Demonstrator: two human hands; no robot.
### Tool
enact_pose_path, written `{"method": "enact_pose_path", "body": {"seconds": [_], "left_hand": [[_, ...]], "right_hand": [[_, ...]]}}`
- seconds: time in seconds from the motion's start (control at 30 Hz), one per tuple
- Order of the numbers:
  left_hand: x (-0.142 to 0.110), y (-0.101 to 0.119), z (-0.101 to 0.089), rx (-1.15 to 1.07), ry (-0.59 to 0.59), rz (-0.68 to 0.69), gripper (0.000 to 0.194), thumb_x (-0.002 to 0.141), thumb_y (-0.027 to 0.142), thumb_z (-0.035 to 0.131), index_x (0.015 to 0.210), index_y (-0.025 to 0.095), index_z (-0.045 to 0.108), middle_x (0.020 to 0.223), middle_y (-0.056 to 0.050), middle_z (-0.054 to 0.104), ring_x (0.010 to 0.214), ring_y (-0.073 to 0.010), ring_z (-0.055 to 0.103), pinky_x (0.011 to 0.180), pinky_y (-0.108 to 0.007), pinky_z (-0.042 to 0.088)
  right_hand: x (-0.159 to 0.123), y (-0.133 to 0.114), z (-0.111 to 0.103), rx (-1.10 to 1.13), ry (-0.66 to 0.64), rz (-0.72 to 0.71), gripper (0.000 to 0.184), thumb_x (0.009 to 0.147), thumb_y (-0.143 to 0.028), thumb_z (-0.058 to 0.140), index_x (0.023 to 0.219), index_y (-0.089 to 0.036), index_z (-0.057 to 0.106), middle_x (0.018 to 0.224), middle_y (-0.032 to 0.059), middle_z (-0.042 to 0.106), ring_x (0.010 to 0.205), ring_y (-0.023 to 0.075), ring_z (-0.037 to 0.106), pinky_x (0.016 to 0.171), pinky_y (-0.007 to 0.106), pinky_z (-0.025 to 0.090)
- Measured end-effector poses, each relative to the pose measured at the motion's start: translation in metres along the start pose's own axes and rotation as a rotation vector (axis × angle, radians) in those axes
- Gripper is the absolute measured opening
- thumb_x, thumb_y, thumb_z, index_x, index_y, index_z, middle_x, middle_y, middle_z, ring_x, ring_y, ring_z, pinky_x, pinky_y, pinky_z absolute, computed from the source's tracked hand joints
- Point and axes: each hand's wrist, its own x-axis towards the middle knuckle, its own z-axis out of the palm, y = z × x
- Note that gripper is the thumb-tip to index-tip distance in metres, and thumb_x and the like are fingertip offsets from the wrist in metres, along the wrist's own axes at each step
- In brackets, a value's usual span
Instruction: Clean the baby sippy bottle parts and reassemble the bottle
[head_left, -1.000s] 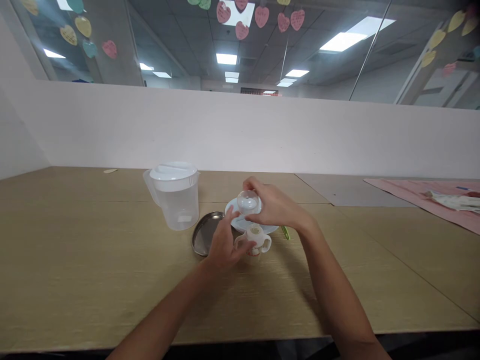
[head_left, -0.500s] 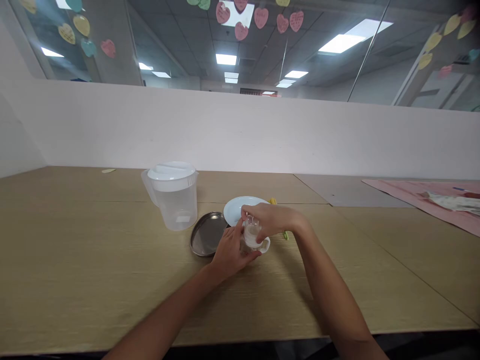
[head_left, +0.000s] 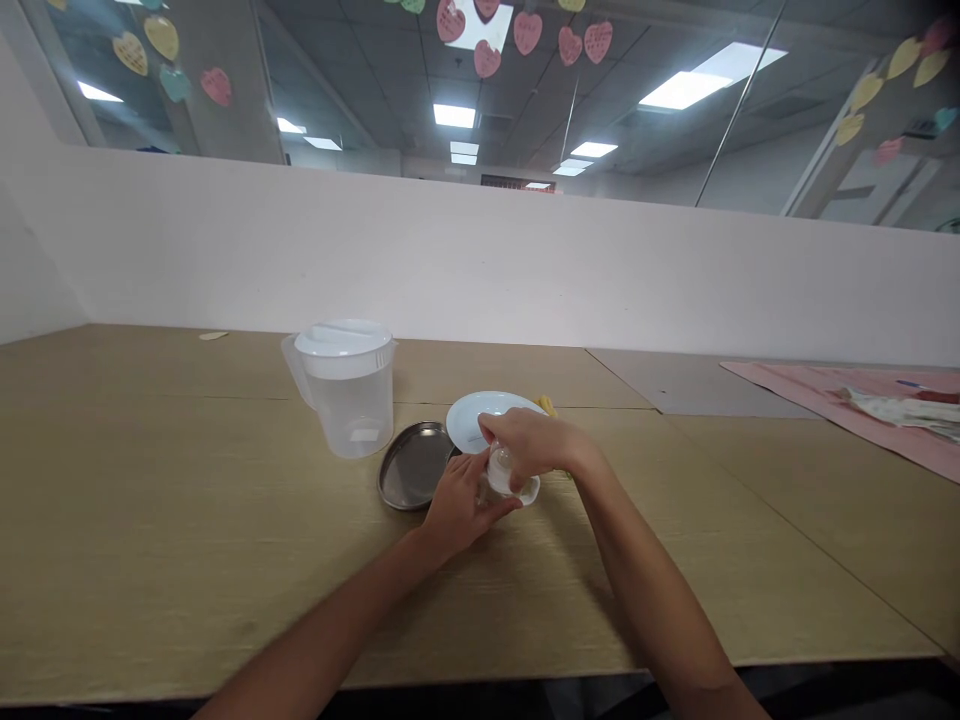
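Note:
A small two-handled baby bottle [head_left: 531, 493] stands upright on the table, largely hidden by my fingers. My left hand [head_left: 456, 507] is wrapped round its left side, the thumb across the front. From above, my right hand [head_left: 534, 444] grips a clear domed cap [head_left: 499, 466], which sits over the bottle's top; whether it is fully seated I cannot tell. Just behind my hands lies a pale blue-white plate [head_left: 469, 420]. A round metal tray [head_left: 412, 468] is left of my left hand.
A clear lidded pitcher [head_left: 349, 400] stands back left. Something yellow [head_left: 547, 405] pokes out behind the plate's right side. At far right a pink cloth [head_left: 787, 385] carries a white item. A pale flat piece [head_left: 214, 336] lies near the wall.
My right hand has brought the clear cap down from above the plate onto the bottle's top. My left hand has closed in round the bottle. Pitcher, tray and plate have stayed put.

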Motion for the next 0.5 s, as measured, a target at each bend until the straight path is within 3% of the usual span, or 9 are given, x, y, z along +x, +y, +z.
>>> {"method": "enact_pose_path", "body": {"seconds": [0.17, 0.27, 0.37, 0.5], "left_hand": [[0.000, 0.000, 0.000, 0.015, 0.017, -0.017, 0.057, 0.071, 0.057, 0.061, 0.111, 0.018, 0.054, 0.102, -0.010, 0.064, 0.096, -0.0268, 0.058, 0.084, -0.042, 0.045], [-0.002, 0.000, 0.001, 0.024, 0.016, -0.019, 0.056, 0.074, 0.054, 0.060, 0.115, 0.018, 0.051, 0.104, -0.010, 0.063, 0.096, -0.0258, 0.058, 0.083, -0.041, 0.046], [-0.003, 0.000, 0.002, 0.018, -0.002, -0.004, 0.053, 0.075, 0.050, 0.061, 0.116, 0.018, 0.050, 0.104, -0.009, 0.062, 0.096, -0.0244, 0.057, 0.082, -0.039, 0.046], [-0.001, 0.002, 0.003, 0.022, 0.002, 0.013, 0.056, 0.073, 0.050, 0.063, 0.117, 0.018, 0.049, 0.102, -0.009, 0.063, 0.094, -0.0242, 0.057, 0.081, -0.038, 0.046]], "right_hand": [[-0.005, 0.006, -0.004, 0.074, 0.017, -0.012, 0.047, 0.047, -0.023, 0.076, 0.088, -0.024, 0.055, 0.072, 0.0001, 0.057, 0.068, 0.0199, 0.054, 0.050, 0.026, 0.035], [-0.013, 0.019, 0.007, 0.264, 0.089, -0.051, 0.046, 0.049, -0.025, 0.075, 0.092, -0.025, 0.059, 0.079, -0.0009, 0.060, 0.073, 0.0182, 0.056, 0.057, 0.026, 0.040], [-0.019, 0.035, 0.038, 0.622, 0.184, -0.127, 0.047, 0.056, -0.030, 0.074, 0.100, -0.023, 0.060, 0.097, 0.0004, 0.062, 0.085, 0.0176, 0.057, 0.068, 0.027, 0.045], [-0.017, 0.048, 0.087, 0.944, 0.413, 0.002, 0.055, 0.056, -0.037, 0.075, 0.105, -0.018, 0.059, 0.101, 0.0051, 0.062, 0.085, 0.0184, 0.058, 0.071, 0.030, 0.047]]}}
